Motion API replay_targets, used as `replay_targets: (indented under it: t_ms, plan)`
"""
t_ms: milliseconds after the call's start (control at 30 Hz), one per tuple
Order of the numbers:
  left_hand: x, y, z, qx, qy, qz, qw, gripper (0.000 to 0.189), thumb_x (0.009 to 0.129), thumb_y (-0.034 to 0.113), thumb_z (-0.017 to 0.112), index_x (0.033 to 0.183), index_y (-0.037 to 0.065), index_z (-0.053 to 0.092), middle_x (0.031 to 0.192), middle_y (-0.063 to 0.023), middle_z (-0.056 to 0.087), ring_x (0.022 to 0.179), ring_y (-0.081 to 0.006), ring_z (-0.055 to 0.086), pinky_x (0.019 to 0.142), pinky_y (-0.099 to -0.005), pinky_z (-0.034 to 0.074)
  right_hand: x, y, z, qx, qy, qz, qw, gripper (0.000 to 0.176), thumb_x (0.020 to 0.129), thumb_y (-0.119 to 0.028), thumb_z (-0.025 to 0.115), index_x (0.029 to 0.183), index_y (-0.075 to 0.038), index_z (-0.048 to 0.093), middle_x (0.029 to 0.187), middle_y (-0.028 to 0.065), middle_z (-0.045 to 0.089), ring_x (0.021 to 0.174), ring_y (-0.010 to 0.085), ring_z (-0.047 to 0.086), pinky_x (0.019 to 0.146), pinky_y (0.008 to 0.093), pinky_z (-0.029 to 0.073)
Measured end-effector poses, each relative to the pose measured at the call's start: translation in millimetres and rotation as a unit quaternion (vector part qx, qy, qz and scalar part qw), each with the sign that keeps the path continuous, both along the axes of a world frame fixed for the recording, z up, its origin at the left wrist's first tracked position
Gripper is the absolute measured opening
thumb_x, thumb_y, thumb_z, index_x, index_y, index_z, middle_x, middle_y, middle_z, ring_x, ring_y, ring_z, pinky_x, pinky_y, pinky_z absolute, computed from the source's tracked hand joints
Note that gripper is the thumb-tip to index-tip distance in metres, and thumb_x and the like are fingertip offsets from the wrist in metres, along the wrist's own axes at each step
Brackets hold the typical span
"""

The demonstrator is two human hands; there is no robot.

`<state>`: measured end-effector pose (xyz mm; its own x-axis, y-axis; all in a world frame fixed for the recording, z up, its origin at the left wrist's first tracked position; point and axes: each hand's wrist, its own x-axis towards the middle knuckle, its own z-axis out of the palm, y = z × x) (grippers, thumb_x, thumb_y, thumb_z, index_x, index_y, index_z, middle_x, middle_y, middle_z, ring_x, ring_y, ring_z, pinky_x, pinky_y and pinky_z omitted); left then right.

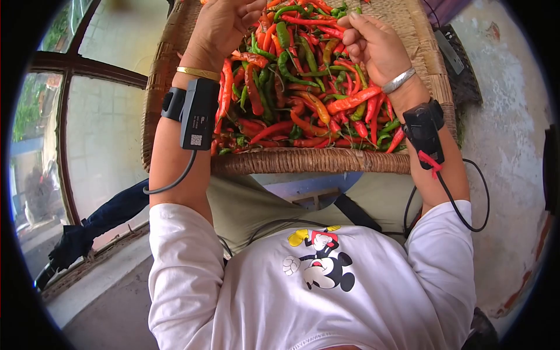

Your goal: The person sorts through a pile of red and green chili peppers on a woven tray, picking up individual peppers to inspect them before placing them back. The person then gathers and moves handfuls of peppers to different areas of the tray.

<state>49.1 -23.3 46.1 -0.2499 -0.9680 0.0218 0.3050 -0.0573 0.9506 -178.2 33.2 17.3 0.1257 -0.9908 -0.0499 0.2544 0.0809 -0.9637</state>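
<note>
A heap of red, green and orange chili peppers (pixel 315 105) fills much of a woven basket tray (pixel 309 160). At the upper left edge of the heap is my left hand (pixel 227 23), its fingers curled and partly cut off by the top of the view. What those fingers hold, if anything, is hidden. My right hand (pixel 373 44) is over the heap's upper right side, thumb and forefinger pinched together with the other fingers curled in. A small green bit shows by the thumb tip, but whether it is held cannot be made out.
The tray rests by my lap, above my trousers (pixel 373 201). Black devices (pixel 195 114) with cables are strapped to both forearms. A framed window (pixel 105 116) and a dark folded umbrella-like object (pixel 99 227) stand at left. A worn wall or floor surface (pixel 507 151) lies at right.
</note>
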Motion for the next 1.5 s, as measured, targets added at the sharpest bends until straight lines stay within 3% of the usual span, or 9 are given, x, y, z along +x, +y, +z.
replay_targets:
  t_ms: [100,167,200,400,600,700,800,1200,1500]
  plan:
    - [-1.7,7.4,-8.7,-0.118,-0.246,-0.005,0.962,0.027,0.084,0.026,0.054,0.096,0.002,0.06,0.077,-0.0005,0.061,0.065,-0.0064,0.055,0.054,-0.0178,0.044,4.2,0.8,0.5,-0.016,0.052,0.02,0.998,0.024,0.086,-0.026,0.049,0.086,-0.005,0.06,0.061,-0.0028,0.053,0.049,0.0026,0.046,0.046,0.0168,0.038]
    - [-8.0,15.9,-15.9,-0.331,-0.563,-0.005,0.757,0.024,0.078,0.027,0.059,0.088,0.004,0.062,0.069,-0.0072,0.061,0.062,-0.0138,0.058,0.056,-0.0278,0.046,7.8,2.6,1.7,-0.012,0.07,0.023,0.997,0.023,0.086,-0.026,0.05,0.086,-0.005,0.059,0.06,-0.003,0.053,0.049,0.0021,0.046,0.046,0.0162,0.038]
    - [-14.2,23.0,-16.8,-0.369,-0.612,0.011,0.699,0.024,0.074,0.032,0.059,0.076,0.009,0.064,0.069,-0.0111,0.06,0.065,-0.0291,0.058,0.059,-0.0393,0.047,9.3,3.2,2.1,-0.019,0.082,0.028,0.996,0.022,0.085,-0.025,0.05,0.085,-0.005,0.059,0.06,-0.0031,0.053,0.049,0.002,0.046,0.045,0.0158,0.038]
    - [-27.1,30.2,-31.6,-0.328,-0.697,0.045,0.637,0.034,0.072,0.033,0.062,0.094,0.007,0.059,0.074,-0.0123,0.061,0.071,-0.0296,0.059,0.061,-0.0391,0.047,15.1,6.3,2.8,-0.012,0.117,0.029,0.993,0.021,0.085,-0.023,0.051,0.083,-0.004,0.058,0.059,-0.0033,0.052,0.047,0.0019,0.046,0.04,0.0154,0.035]
    - [-23.7,20.0,-42.0,-0.317,-0.653,0.064,0.685,0.043,0.074,0.033,0.061,0.104,0.003,0.056,0.075,-0.0128,0.062,0.068,-0.0249,0.06,0.06,-0.0369,0.047,14.8,4.6,0.7,-0.012,0.146,0.048,0.988,0.022,0.085,-0.024,0.052,0.083,-0.004,0.058,0.059,-0.0031,0.053,0.048,0.002,0.047,0.04,0.0152,0.035]
    - [-22.6,21.8,-30.2,-0.13,-0.39,0.033,0.911,0.038,0.076,0.024,0.06,0.104,-0.002,0.057,0.077,-0.0086,0.062,0.07,-0.0151,0.06,0.061,-0.0293,0.047,17.5,6.7,2.1,-0.013,0.189,0.067,0.98,0.024,0.084,-0.027,0.052,0.083,-0.005,0.059,0.06,-0.0029,0.054,0.05,0.0033,0.049,0.043,0.017,0.037]
    - [-25.3,32.5,-17.9,-0.012,-0.222,-0.009,0.975,0.036,0.082,0.023,0.056,0.106,-0.004,0.055,0.083,-0.0043,0.061,0.075,-0.0091,0.055,0.062,-0.023,0.045,19.3,6.1,-3.6,-0.043,0.251,0.103,0.962,0.027,0.084,-0.031,0.052,0.083,-0.005,0.059,0.065,-0.0017,0.056,0.057,0.0064,0.053,0.048,0.0208,0.041]
    - [-53.9,62.1,-35.6,-0.166,-0.087,-0.077,0.979,0.033,0.089,0.013,0.041,0.121,0.001,0.043,0.115,-0.0107,0.05,0.104,-0.0183,0.051,0.087,-0.0315,0.044,23.1,8.3,-11.7,0.008,0.099,0.099,0.99,0.03,0.086,-0.032,0.047,0.091,-0.004,0.057,0.081,0.0019,0.06,0.072,0.0094,0.058,0.053,0.0215,0.044]
    - [-51.5,66.8,-17.9,0.064,0.014,-0.134,0.989,0.037,0.088,0.01,0.04,0.124,-0.001,0.038,0.111,-0.0123,0.051,0.1,-0.0206,0.054,0.087,-0.0291,0.043,20.0,11.9,0.9,0.074,-0.011,0.135,0.988,0.026,0.083,-0.029,0.05,0.087,-0.004,0.058,0.074,0.0039,0.061,0.066,0.0122,0.059,0.054,0.0232,0.043]
